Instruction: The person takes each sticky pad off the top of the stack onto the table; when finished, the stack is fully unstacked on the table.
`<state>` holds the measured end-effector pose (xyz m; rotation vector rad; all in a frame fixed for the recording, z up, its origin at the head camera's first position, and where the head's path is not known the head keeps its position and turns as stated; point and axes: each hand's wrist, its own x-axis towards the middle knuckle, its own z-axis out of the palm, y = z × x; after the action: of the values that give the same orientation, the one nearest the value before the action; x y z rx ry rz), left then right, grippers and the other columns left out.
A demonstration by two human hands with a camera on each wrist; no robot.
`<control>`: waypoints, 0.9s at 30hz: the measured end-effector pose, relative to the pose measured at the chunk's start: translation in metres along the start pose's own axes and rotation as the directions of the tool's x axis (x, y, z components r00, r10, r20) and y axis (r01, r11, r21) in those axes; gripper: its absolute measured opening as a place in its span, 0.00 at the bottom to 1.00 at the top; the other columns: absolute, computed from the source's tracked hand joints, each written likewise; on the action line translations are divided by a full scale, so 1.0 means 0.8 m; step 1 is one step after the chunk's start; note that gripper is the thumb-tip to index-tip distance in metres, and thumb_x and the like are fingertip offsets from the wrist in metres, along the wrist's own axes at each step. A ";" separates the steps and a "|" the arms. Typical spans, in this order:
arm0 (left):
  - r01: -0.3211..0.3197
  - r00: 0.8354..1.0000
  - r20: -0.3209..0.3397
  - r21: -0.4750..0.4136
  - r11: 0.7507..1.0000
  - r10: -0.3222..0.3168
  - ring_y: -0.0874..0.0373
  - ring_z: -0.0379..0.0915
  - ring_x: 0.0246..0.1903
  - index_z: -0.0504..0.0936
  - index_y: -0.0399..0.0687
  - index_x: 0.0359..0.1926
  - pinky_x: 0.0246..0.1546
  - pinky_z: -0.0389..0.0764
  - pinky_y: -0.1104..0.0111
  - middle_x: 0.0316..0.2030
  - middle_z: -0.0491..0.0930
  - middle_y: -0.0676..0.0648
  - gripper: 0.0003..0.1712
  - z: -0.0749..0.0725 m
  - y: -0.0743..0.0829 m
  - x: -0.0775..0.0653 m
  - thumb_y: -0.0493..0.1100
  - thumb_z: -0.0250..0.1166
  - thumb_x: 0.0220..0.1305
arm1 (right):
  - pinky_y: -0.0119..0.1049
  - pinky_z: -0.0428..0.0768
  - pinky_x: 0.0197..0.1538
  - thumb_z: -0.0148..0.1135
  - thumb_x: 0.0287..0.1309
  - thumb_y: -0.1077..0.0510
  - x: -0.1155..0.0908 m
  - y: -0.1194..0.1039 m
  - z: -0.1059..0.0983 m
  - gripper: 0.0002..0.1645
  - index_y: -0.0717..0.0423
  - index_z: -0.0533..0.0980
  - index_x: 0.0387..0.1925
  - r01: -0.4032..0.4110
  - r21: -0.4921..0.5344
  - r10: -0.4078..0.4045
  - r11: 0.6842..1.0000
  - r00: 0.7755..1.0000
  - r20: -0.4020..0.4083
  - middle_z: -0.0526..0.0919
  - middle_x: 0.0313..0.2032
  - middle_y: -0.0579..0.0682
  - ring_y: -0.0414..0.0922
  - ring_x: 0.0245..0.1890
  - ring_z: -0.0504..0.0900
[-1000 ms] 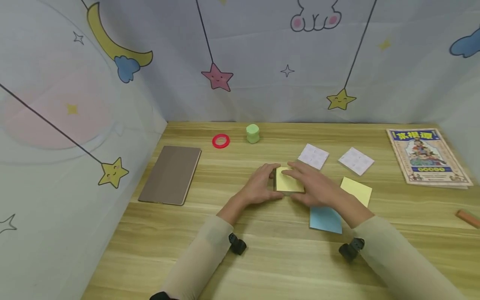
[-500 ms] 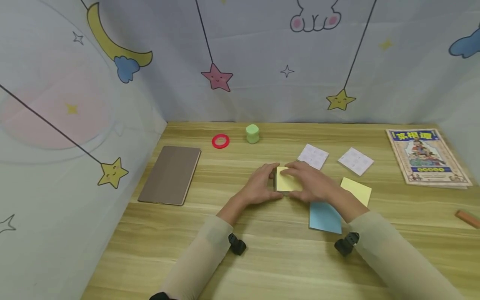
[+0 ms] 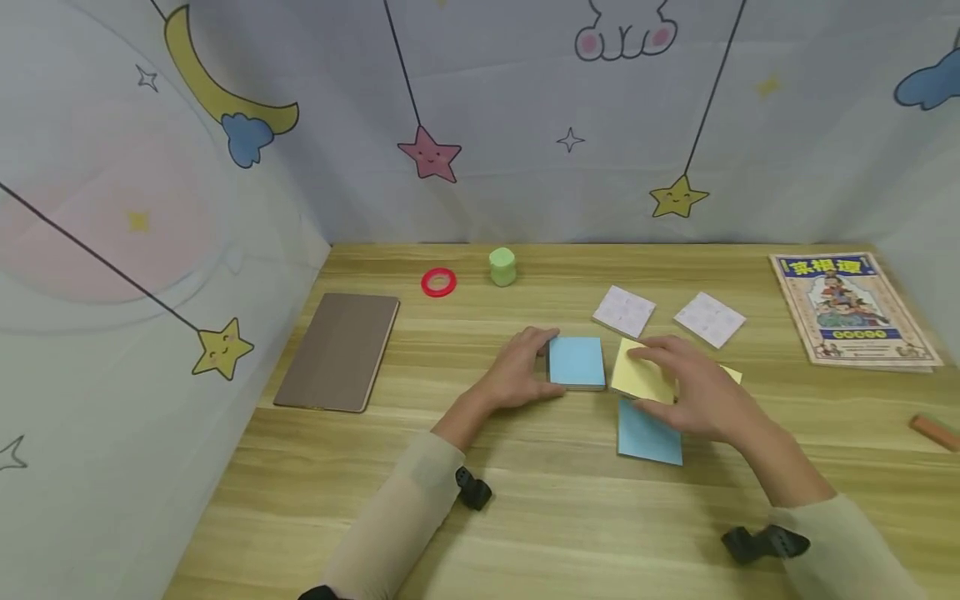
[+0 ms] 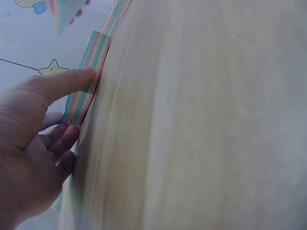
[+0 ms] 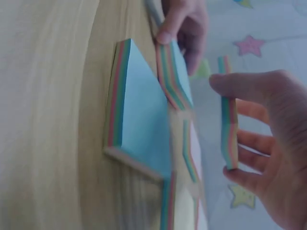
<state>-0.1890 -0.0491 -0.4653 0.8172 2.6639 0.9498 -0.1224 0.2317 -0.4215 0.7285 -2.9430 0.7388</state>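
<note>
My left hand (image 3: 517, 371) holds a blue-topped sticky note pad (image 3: 576, 362) on the table, thumb at its near edge and fingers at the far side. In the left wrist view the thumb presses the striped edge of that pad (image 4: 97, 50). My right hand (image 3: 701, 392) grips a yellow-topped sticky note pad (image 3: 641, 371) between thumb and fingers. The right wrist view shows this pad (image 5: 229, 129) raised off the table. Below it lies another blue-topped pad (image 3: 649, 437). A second yellow-topped pad (image 3: 732, 375) is mostly hidden behind the right hand.
Two white patterned pads (image 3: 624, 311) lie beyond the hands. A brown notebook (image 3: 337, 352) is at left, with a red tape ring (image 3: 438, 282) and a green cylinder (image 3: 502, 267) at the back. Booklets (image 3: 855, 312) and an orange-brown stick (image 3: 934, 432) lie at right.
My right hand has lifted the yellow-topped pad off the stack and carried it right, baring the blue-topped pad underneath. The left hand has stayed in place.
</note>
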 end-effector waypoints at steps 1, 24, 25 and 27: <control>0.000 1.000 0.001 0.002 1.000 0.000 0.55 0.68 0.53 0.61 0.43 0.72 0.58 0.68 0.61 0.62 0.68 0.45 0.51 0.000 0.000 0.000 0.51 0.76 0.53 | 0.61 0.70 0.56 0.75 0.50 0.49 -0.012 0.002 -0.002 0.36 0.53 0.75 0.60 -0.021 0.005 0.021 1.000 1.000 -0.013 0.71 0.61 0.57 0.59 0.61 0.68; -0.011 1.000 -0.014 -0.002 1.000 0.011 0.55 0.69 0.52 0.64 0.43 0.71 0.57 0.68 0.62 0.60 0.69 0.45 0.49 0.000 0.001 -0.001 0.52 0.77 0.53 | 0.60 0.68 0.47 0.83 0.31 0.56 -0.174 0.058 0.015 0.39 0.62 0.78 0.50 -0.135 -0.045 0.122 0.990 0.968 -0.220 0.74 0.53 0.64 0.65 0.50 0.71; -0.012 1.000 -0.013 -0.004 1.000 0.012 0.55 0.69 0.52 0.64 0.43 0.71 0.57 0.68 0.62 0.60 0.69 0.45 0.49 0.000 0.000 0.000 0.52 0.77 0.53 | 0.60 0.68 0.47 0.83 0.31 0.55 -0.174 0.058 0.015 0.39 0.62 0.77 0.50 -0.134 -0.050 0.120 0.990 0.968 -0.222 0.74 0.52 0.64 0.65 0.50 0.71; -0.009 1.000 -0.009 -0.005 1.000 0.009 0.55 0.69 0.52 0.64 0.43 0.71 0.57 0.68 0.62 0.60 0.69 0.45 0.49 0.000 0.000 0.000 0.52 0.77 0.53 | 0.61 0.68 0.47 0.83 0.31 0.55 -0.175 0.058 0.015 0.40 0.62 0.77 0.50 -0.132 -0.057 0.116 0.990 0.968 -0.221 0.74 0.52 0.64 0.66 0.50 0.71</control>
<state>-0.1889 -0.0490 -0.4656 0.8270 2.6664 0.9649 -0.0174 0.3235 -0.4709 0.4305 -2.8170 0.6689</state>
